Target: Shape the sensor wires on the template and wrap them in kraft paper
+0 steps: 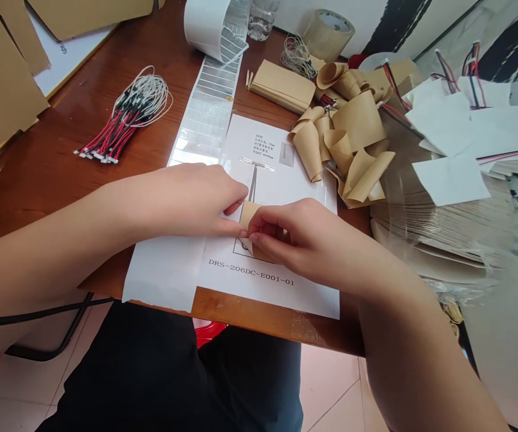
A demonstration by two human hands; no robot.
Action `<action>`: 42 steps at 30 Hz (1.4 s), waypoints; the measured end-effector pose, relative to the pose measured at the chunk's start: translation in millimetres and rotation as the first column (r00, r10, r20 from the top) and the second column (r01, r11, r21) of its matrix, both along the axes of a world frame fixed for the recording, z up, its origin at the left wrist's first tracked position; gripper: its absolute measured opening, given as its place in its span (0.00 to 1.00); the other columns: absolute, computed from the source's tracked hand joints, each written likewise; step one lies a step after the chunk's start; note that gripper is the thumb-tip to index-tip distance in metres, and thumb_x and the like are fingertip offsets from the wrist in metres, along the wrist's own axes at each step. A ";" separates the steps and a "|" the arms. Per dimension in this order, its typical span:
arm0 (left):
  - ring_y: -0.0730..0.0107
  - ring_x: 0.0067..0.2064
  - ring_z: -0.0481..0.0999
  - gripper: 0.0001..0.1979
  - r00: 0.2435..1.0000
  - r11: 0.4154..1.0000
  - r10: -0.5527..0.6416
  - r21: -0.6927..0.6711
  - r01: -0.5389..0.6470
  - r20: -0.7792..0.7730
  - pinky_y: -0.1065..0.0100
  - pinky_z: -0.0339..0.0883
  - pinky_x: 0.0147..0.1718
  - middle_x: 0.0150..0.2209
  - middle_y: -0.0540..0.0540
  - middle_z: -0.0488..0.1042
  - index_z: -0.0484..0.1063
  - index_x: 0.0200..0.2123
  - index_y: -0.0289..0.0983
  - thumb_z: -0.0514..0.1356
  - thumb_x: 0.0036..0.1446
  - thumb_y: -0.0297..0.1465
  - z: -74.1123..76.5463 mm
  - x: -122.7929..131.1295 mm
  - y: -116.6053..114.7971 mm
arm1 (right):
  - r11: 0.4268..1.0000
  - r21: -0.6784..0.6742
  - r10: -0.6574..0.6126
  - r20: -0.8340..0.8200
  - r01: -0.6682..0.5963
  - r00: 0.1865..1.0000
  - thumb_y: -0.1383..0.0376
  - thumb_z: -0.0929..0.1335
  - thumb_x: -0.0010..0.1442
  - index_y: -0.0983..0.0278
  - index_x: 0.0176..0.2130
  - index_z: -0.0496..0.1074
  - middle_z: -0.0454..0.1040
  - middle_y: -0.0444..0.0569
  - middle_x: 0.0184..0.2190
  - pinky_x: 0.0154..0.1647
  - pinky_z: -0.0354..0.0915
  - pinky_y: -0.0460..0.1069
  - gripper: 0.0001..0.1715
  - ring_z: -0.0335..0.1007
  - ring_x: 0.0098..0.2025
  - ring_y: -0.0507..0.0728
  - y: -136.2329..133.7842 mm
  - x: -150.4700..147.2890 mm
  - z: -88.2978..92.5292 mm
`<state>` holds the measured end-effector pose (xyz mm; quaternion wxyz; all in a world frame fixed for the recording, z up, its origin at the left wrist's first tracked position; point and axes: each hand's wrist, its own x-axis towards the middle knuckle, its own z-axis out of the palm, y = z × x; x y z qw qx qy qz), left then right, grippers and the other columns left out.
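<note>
A small piece of brown kraft paper (249, 211) lies over the square outline on the printed white sheet (222, 277), one edge turned up with its pale underside showing. At that raised edge, my right hand (301, 234) is closed in a pinch on the paper. From the other side my left hand (191, 201) reaches in, thumb and bent fingers closed at the paper's left edge; its fingertips are partly hidden. The tips of both hands nearly meet. Just above them, a clear-taped strip and thin dark lines run down the printed sheet.
A bundle of red, black and white wires (128, 114) lies left. A roll of silver labels (207, 27) trails behind my hands. Stacked brown paper (283, 85), curled brown pieces (351, 144), packing tape (328, 33) and a bagged stack of white sheets (448, 204) crowd the right.
</note>
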<state>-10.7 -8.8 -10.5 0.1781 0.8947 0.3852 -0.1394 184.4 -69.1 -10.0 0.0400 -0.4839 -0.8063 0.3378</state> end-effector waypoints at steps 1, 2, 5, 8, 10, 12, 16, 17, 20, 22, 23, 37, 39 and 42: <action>0.60 0.31 0.72 0.25 1.000 1.000 0.004 -0.003 -0.004 -0.003 0.63 0.54 0.29 0.34 0.41 0.77 0.76 0.37 0.41 0.52 0.58 0.55 -0.6 0.0 0.2 | 1.000 0.006 0.008 0.003 -0.008 1.000 0.70 0.66 0.61 0.63 0.31 0.73 0.72 0.41 0.22 0.25 0.55 0.47 0.08 0.62 0.23 0.50 0.0 0.3 -0.3; 0.60 0.31 0.73 0.24 1.000 1.000 0.010 -0.007 -0.010 -0.005 0.63 0.54 0.30 0.34 0.42 0.77 0.76 0.37 0.41 0.53 0.58 0.54 -1.5 0.0 0.7 | 1.000 0.012 0.014 0.002 -0.014 1.000 0.70 0.65 0.61 0.63 0.32 0.74 0.72 0.42 0.23 0.25 0.56 0.47 0.08 0.62 0.24 0.50 -0.1 0.7 -0.5; 0.59 0.33 0.73 0.23 1.000 1.000 0.016 -0.018 -0.016 0.001 0.63 0.55 0.31 0.33 0.44 0.76 0.77 0.38 0.43 0.59 0.53 0.54 -5.5 -0.5 2.8 | 1.000 0.011 0.016 -0.010 -0.016 1.000 0.70 0.65 0.63 0.63 0.34 0.75 0.74 0.42 0.25 0.27 0.57 0.47 0.10 0.64 0.25 0.50 -0.2 2.3 -0.2; 0.61 0.32 0.73 0.23 1.000 1.000 0.011 -0.012 -0.011 0.002 0.63 0.55 0.31 0.32 0.45 0.75 0.77 0.39 0.43 0.61 0.49 0.54 -8.4 -0.8 3.9 | 1.000 0.029 0.002 0.002 -0.002 1.000 0.70 0.65 0.61 0.62 0.33 0.75 0.74 0.41 0.24 0.26 0.56 0.47 0.09 0.64 0.24 0.50 -0.3 3.0 0.0; 0.63 0.31 0.71 0.22 1.000 1.000 0.005 -0.004 -0.005 -0.004 0.64 0.55 0.30 0.32 0.45 0.75 0.76 0.38 0.42 0.60 0.50 0.53 -7.8 -0.3 3.0 | 0.998 0.070 -0.004 0.015 0.003 1.000 0.70 0.67 0.60 0.62 0.32 0.74 0.73 0.41 0.22 0.25 0.55 0.47 0.07 0.63 0.23 0.50 -0.6 2.2 -1.3; 0.65 0.30 0.69 0.19 1.000 1.000 -0.017 0.009 0.017 0.002 0.64 0.54 0.28 0.32 0.46 0.75 0.76 0.38 0.42 0.59 0.52 0.50 -5.5 0.6 1.1 | 0.993 0.115 0.004 0.024 -0.006 1.000 0.70 0.67 0.60 0.62 0.31 0.73 0.73 0.41 0.23 0.27 0.55 0.47 0.06 0.63 0.24 0.50 -1.3 0.1 -3.9; 0.64 0.31 0.69 0.20 0.998 0.998 -0.056 0.001 0.056 -0.009 0.64 0.53 0.27 0.35 0.46 0.75 0.75 0.37 0.43 0.58 0.51 0.51 -1.7 2.5 -1.8 | 0.984 0.170 0.047 0.037 -0.053 0.998 0.68 0.67 0.62 0.62 0.30 0.70 0.72 0.43 0.25 0.28 0.54 0.48 0.07 0.62 0.26 0.51 -4.3 -5.6 -9.5; 0.64 0.32 0.70 0.20 0.998 0.998 -0.056 -0.005 0.056 -0.016 0.64 0.54 0.27 0.35 0.47 0.75 0.75 0.37 0.44 0.58 0.51 0.52 -1.5 2.7 -2.0 | 0.982 0.178 0.053 0.045 -0.060 0.998 0.68 0.67 0.62 0.62 0.30 0.69 0.72 0.44 0.25 0.28 0.54 0.48 0.08 0.62 0.26 0.51 -5.3 -6.9 -10.5; 0.64 0.32 0.70 0.19 0.998 0.998 -0.060 -0.018 0.059 -0.026 0.64 0.54 0.28 0.35 0.48 0.76 0.74 0.36 0.45 0.58 0.50 0.52 -2.1 2.1 -1.2 | 0.979 0.195 0.054 0.065 -0.066 0.996 0.69 0.66 0.63 0.62 0.29 0.66 0.71 0.45 0.27 0.27 0.52 0.48 0.09 0.62 0.27 0.52 -7.7 -8.8 -11.7; 0.65 0.32 0.70 0.17 0.998 0.998 -0.064 -0.019 0.063 -0.019 0.64 0.54 0.28 0.35 0.49 0.76 0.74 0.36 0.45 0.59 0.51 0.50 -1.9 0.9 -0.5 | 0.979 0.191 0.057 0.078 -0.071 0.995 0.69 0.65 0.63 0.62 0.30 0.67 0.71 0.45 0.27 0.28 0.52 0.48 0.08 0.62 0.27 0.52 -8.7 -9.0 -11.6; 0.65 0.32 0.70 0.16 0.998 0.998 -0.065 -0.019 0.065 -0.008 0.64 0.53 0.28 0.35 0.48 0.76 0.74 0.36 0.44 0.58 0.52 0.48 -1.5 0.4 -0.3 | 0.980 0.185 0.060 0.083 -0.075 0.995 0.69 0.65 0.62 0.62 0.30 0.67 0.72 0.45 0.28 0.28 0.52 0.49 0.08 0.62 0.27 0.52 -9.0 -9.0 -11.3; 0.64 0.31 0.71 0.13 0.998 0.997 -0.057 -0.044 0.057 0.010 0.63 0.55 0.30 0.34 0.45 0.78 0.74 0.34 0.42 0.56 0.57 0.44 1.7 1.2 1.2 | 0.983 0.163 0.066 0.094 -0.081 0.993 0.68 0.65 0.62 0.61 0.33 0.68 0.72 0.46 0.29 0.30 0.53 0.50 0.05 0.63 0.28 0.53 -9.9 -8.9 -10.7; 0.63 0.30 0.71 0.13 0.999 0.998 -0.043 -0.044 0.043 -0.003 0.62 0.55 0.29 0.33 0.45 0.78 0.74 0.33 0.43 0.57 0.56 0.45 1.4 1.0 1.1 | 0.985 0.155 0.066 0.091 -0.079 0.994 0.68 0.65 0.62 0.61 0.33 0.68 0.71 0.46 0.29 0.29 0.52 0.49 0.05 0.63 0.28 0.53 -9.9 -8.5 -10.8; 0.62 0.31 0.71 0.13 0.998 0.998 -0.055 -0.041 0.056 0.015 0.61 0.55 0.29 0.34 0.45 0.79 0.74 0.33 0.43 0.57 0.56 0.44 0.1 1.1 1.7 | 0.986 0.146 0.065 0.094 -0.078 0.993 0.68 0.65 0.62 0.61 0.32 0.67 0.71 0.46 0.29 0.29 0.52 0.49 0.05 0.62 0.28 0.53 -9.7 -8.4 -10.7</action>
